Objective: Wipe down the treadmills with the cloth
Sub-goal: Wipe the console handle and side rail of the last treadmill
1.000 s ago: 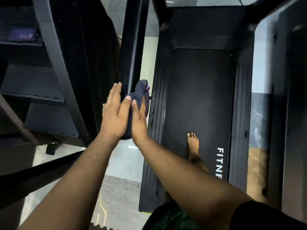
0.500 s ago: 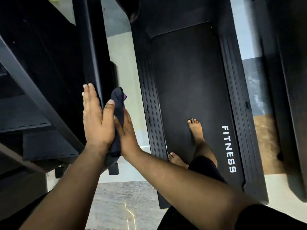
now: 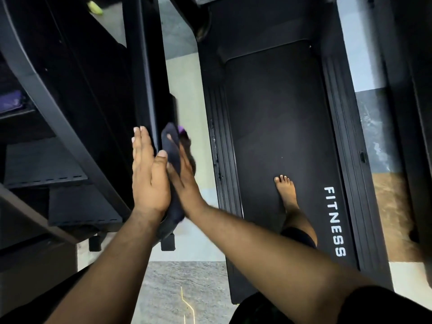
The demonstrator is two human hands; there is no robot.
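Now both hands (image 3: 163,174) sit higher — cloth (image 3: 171,146) on the upright (image 3: 149,73).

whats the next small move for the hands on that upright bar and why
Probably slide both hands together along the upright bar. The dark cloth is sandwiched against the bar, with the left hand flat on one side and the right hand pressing the cloth from the other. A long stretch of bar shows beyond the fingertips.
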